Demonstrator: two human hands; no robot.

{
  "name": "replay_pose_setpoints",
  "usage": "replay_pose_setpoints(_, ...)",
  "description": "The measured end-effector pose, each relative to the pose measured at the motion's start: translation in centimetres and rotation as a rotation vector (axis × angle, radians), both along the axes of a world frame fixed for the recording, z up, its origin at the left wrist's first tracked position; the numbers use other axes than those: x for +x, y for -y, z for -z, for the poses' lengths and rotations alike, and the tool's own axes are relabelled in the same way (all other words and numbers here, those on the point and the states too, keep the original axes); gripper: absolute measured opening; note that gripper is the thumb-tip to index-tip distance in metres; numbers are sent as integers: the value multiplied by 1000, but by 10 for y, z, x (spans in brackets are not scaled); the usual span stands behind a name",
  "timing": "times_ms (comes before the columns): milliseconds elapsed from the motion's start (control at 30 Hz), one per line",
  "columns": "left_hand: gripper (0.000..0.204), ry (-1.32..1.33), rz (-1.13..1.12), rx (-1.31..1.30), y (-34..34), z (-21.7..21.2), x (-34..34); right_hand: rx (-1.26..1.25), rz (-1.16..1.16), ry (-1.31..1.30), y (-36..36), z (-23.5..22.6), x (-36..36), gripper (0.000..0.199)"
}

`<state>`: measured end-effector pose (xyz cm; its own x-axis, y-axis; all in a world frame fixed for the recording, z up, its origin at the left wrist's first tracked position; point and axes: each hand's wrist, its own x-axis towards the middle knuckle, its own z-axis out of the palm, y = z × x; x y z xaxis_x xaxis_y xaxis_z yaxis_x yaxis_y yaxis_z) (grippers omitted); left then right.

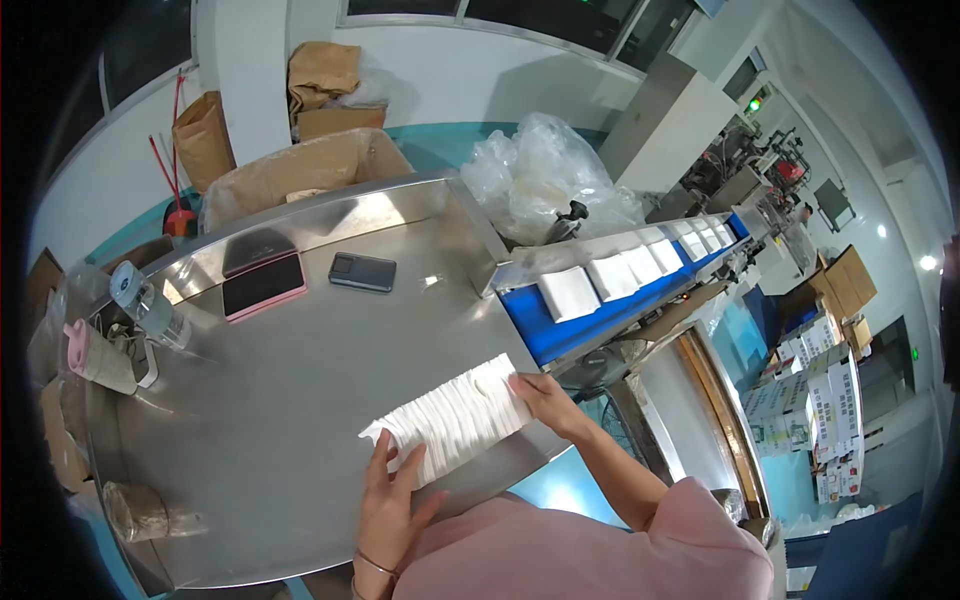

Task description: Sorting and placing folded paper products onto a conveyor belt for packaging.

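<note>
A tight row of white folded packets [455, 415] stands on edge on the steel table [290, 400], slanting up to the right. My left hand [392, 500] is at its left end, fingers spread against the near side and end of the row. At the other end, my right hand [545, 402] presses fingers and thumb on the last packets. The row is held between both hands. To the right, a blue conveyor belt [528, 325] carries several separate white folded packets [568, 293] in a line.
A pink-edged tablet [264, 287] and a dark phone [362, 271] lie toward the table's back. A clear bottle [150, 305] and a pink-lidded cup [98, 358] stand at the left. Clear plastic bags [550, 170] and a lined carton [310, 165] sit behind; stacked white boxes [815, 405] stand far right.
</note>
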<state>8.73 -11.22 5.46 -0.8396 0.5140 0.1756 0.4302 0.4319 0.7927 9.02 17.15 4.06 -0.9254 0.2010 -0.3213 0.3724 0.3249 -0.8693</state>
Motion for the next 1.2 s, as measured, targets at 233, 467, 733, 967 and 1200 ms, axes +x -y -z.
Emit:
replay_pose_setpoints(233, 69, 85, -40, 43, -5, -16, 1, -682, 603, -170, -35, 28, -4, 37)
replay_pose_setpoints(467, 79, -232, 49, -185, -41, -29, -20, 211, -297, -75, 7, -3, 0, 43)
replay_pose_setpoints(733, 77, -253, 150, -582, -92, -28, -25, 140, -161, -164, 10, 9, 1, 39)
replay_pose_setpoints(967, 72, -265, 185, -589, -105, -25, -33, -660, 651, -257, -45, 43, -8, 58)
replay_pose_setpoints(1200, 80, -245, 184, -496, -111, -20, -31, 191, -76, -195, 1, 8, 1, 32)
